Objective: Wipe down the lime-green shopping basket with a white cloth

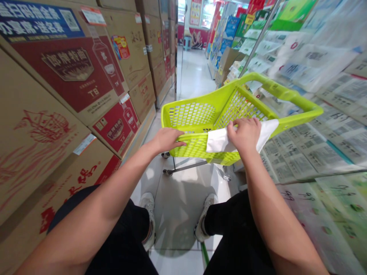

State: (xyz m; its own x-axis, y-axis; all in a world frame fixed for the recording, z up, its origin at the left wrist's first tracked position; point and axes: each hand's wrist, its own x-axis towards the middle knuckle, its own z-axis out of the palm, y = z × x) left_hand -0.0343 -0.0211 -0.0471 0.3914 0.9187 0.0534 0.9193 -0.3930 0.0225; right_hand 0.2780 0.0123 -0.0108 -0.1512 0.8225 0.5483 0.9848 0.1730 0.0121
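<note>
A lime-green plastic shopping cart (190, 114) stands sideways in front of me, its handle to the right. My left hand (169, 139) is closed on the near rim at its left end, thumb outside the basket. Further right, my right hand (247, 133) presses a white cloth (220, 140) over the same rim, its fingers curled over the top. The cloth drapes down the outer side and sticks out past the hand on both sides. Part of the basket's inside is hidden by the rim and my hands.
Stacked cardboard cartons (137, 57) line the left side of the narrow aisle. Packs of tissue paper (304, 141) are piled close on the right. My shoes (148, 214) stand on the tiled floor (174, 214). A blue stool (187, 42) is far ahead.
</note>
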